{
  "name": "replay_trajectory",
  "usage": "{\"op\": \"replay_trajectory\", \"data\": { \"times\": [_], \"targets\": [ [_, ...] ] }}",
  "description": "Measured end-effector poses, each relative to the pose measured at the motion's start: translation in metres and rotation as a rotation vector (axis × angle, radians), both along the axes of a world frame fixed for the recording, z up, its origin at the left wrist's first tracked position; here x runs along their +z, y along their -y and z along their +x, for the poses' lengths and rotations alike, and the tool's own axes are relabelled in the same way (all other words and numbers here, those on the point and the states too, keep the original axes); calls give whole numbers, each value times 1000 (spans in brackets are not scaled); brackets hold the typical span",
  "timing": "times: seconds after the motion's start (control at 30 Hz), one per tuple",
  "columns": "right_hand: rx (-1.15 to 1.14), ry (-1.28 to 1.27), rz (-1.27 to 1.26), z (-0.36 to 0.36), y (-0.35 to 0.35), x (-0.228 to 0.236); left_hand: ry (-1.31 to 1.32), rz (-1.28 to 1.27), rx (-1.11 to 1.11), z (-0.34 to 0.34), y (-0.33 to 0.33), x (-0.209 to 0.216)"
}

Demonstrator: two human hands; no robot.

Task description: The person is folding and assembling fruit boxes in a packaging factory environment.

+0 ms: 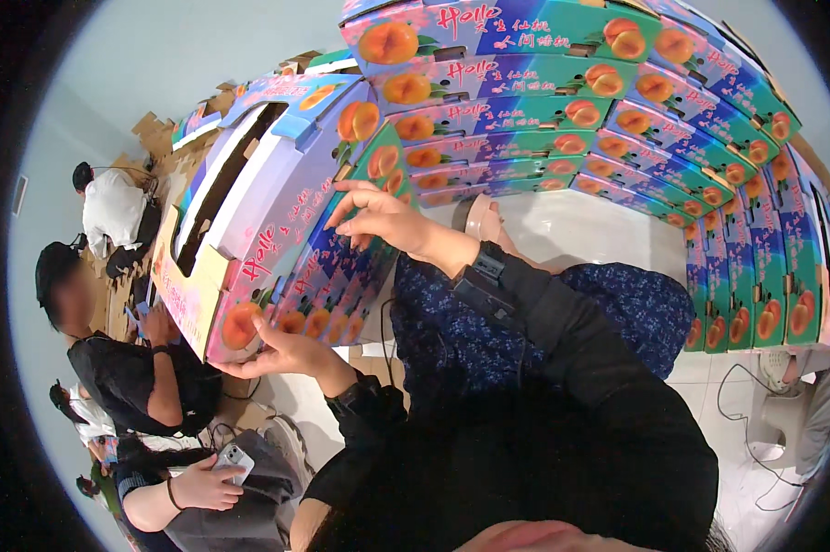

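Observation:
A printed cardboard fruit box [272,207], with pictures of peaches and a long open slot in its top, lies on top of the left stack. My left hand [286,352] grips its near lower corner, thumb against the printed side and fingers underneath. By the far end of that same side is my right hand [378,219], fingers loosely bent and apart, the tips at or close to the box edge. I cannot tell whether they touch it. Similar boxes [327,299] are stacked below.
Tall stacks of matching boxes stand ahead [516,74] and at the right [760,267]. Seated people work at the left, one holding a phone [235,465]. A white stool [783,423] and a black cable [746,432] are on the floor at right. Brown cardboard [153,138] lies at far left.

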State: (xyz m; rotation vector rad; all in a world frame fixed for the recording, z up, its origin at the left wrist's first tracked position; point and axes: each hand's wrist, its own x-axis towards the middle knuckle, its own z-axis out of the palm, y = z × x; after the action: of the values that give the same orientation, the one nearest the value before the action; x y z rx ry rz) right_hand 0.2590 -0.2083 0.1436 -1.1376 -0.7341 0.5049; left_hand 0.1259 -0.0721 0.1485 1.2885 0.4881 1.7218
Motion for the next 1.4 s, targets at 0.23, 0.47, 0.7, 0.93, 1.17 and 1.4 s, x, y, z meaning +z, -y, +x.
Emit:
{"op": "replay_trajectory", "data": {
  "times": [0.23,0.47,0.7,0.93,1.17,1.4],
  "targets": [
    [-23,69,-11,-6,-5,1,6,25,-59,-5,-7,-7],
    [-70,104,27,-7,7,-19,-52,61,-56,-2,-11,-22],
    [78,-153,-175,-22,99,-58,-7,22,-44,-4,-5,-16],
    [-272,-280,-480,-30,235,-103,77,155,-127,6,52,21],
    [-916,-602,16,-51,314,-139,-68,698,-311,84,125,13],
    [-694,-432,-223,-43,301,-125,-363,833,-559,175,187,-15]
  ]
}}
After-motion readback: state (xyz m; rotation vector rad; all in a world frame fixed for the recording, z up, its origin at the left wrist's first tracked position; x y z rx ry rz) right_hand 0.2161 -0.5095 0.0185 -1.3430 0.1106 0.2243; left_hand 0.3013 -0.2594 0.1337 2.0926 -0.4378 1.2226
